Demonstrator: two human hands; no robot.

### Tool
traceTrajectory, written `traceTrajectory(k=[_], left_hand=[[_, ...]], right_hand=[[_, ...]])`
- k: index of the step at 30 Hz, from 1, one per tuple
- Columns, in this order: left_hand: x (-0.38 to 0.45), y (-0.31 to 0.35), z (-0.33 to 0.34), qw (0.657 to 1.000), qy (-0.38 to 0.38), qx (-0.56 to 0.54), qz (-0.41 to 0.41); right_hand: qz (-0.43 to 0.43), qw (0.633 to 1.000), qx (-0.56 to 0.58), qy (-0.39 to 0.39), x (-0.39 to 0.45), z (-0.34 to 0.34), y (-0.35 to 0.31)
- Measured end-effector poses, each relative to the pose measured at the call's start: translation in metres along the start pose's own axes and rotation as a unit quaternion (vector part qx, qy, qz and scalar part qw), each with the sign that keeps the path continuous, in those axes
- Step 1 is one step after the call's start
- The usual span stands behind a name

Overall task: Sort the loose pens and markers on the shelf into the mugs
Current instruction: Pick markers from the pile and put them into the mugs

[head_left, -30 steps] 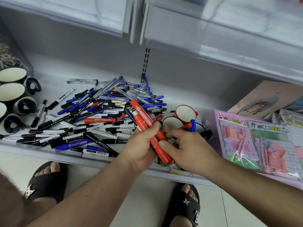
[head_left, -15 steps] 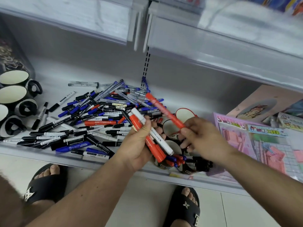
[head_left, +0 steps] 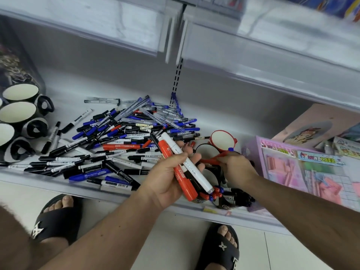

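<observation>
While the left hand (head_left: 167, 176) grips a marker bundle (head_left: 185, 168), the right hand (head_left: 236, 168) feeds mugs.
Right fingers (head_left: 224, 160) pinch a red marker (head_left: 211, 160) over the black mug (head_left: 207, 151) near the shelf's (head_left: 64, 187) front edge, sorting by colour, I judge.

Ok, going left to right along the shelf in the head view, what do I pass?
Black mugs with pale insides → loose pile of pens and markers → left hand gripping a bundle of thick markers → right hand holding a thin red pen → pink toy box.

left hand (head_left: 171, 176) fingers curled gripping, right hand (head_left: 236, 168) pinching, forearms extended
</observation>
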State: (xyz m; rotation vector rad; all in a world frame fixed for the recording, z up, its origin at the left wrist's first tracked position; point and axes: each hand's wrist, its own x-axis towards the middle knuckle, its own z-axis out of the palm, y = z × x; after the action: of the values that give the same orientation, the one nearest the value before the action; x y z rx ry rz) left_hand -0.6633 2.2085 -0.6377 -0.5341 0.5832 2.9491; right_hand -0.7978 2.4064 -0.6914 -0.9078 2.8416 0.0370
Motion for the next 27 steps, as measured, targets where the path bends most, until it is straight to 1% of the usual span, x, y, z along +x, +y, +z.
traceTrajectory(k=[1, 3, 4, 5, 6, 7, 8, 9, 10, 11, 12, 14, 15, 16, 18, 19, 21, 23, 25, 27], left_hand=[[-0.001, 0.001, 0.002, 1.0, 0.005, -0.003, -0.001], [-0.002, 0.003, 0.003, 1.0, 0.014, -0.011, -0.001], [-0.001, 0.004, 0.003, 1.0, 0.02, -0.015, 0.0], [-0.002, 0.006, 0.003, 1.0, 0.027, -0.014, -0.002], [-0.001, 0.008, 0.003, 0.999, 0.031, -0.011, -0.005], [-0.001, 0.01, 0.004, 0.999, 0.045, -0.009, -0.01], [0.001, 0.011, 0.003, 0.998, 0.056, -0.007, -0.012], [0.002, 0.013, 0.002, 0.997, 0.07, -0.002, -0.014], [0.004, 0.014, 0.001, 0.997, 0.083, 0.004, -0.009], [0.005, 0.014, 0.002, 0.995, 0.096, 0.011, -0.005], [0.008, 0.013, 0.0, 0.994, 0.106, 0.02, -0.002], [0.01, 0.009, -0.001, 0.991, 0.124, 0.048, -0.004], [0.01, 0.008, -0.001, 0.989, 0.132, 0.06, -0.002], [0.01, 0.006, 0.0, 0.988, 0.137, 0.07, 0.003], [0.009, 0.003, 0.001, 0.988, 0.122, 0.089, 0.016], [0.008, 0.002, 0.002, 0.99, 0.104, 0.098, 0.019], [0.007, -0.002, 0.004, 0.992, 0.067, 0.107, 0.025], [0.007, -0.004, 0.003, 0.99, 0.05, 0.128, 0.025], [0.006, -0.004, 0.001, 0.988, 0.049, 0.147, 0.022], [0.006, -0.004, 0.001, 0.985, 0.041, 0.163, 0.024]], right_hand=[[-0.01, 0.999, -0.028, -0.029, 0.006, 0.004, -0.001], [0.015, 0.999, -0.019, -0.048, 0.011, -0.002, -0.008], [0.037, 0.999, 0.016, -0.03, 0.012, -0.011, -0.013], [0.053, 0.996, 0.071, 0.022, 0.012, -0.022, -0.019], [0.069, 0.985, 0.135, 0.087, 0.01, -0.036, -0.029], [0.075, 0.963, 0.214, 0.147, 0.005, -0.051, -0.04], [0.067, 0.936, 0.297, 0.175, -0.002, -0.067, -0.053], [0.042, 0.914, 0.361, 0.182, -0.01, -0.08, -0.068], [0.005, 0.906, 0.387, 0.173, -0.021, -0.092, -0.083], [-0.041, 0.915, 0.369, 0.155, -0.032, -0.1, -0.096], [-0.079, 0.938, 0.309, 0.134, -0.041, -0.105, -0.107], [-0.129, 0.979, 0.137, 0.079, -0.052, -0.105, -0.119], [-0.132, 0.987, 0.067, 0.065, -0.053, -0.102, -0.12], [-0.138, 0.988, 0.024, 0.066, -0.053, -0.096, -0.119], [-0.171, 0.979, -0.008, 0.11, -0.054, -0.086, -0.112], [-0.172, 0.976, 0.004, 0.129, -0.055, -0.085, -0.109], [-0.132, 0.983, 0.1, 0.083, -0.057, -0.086, -0.104], [-0.062, 0.97, 0.235, 0.007, -0.057, -0.085, -0.098], [0.006, 0.931, 0.363, -0.032, -0.057, -0.083, -0.092], [0.059, 0.878, 0.472, -0.057, -0.059, -0.08, -0.089]])
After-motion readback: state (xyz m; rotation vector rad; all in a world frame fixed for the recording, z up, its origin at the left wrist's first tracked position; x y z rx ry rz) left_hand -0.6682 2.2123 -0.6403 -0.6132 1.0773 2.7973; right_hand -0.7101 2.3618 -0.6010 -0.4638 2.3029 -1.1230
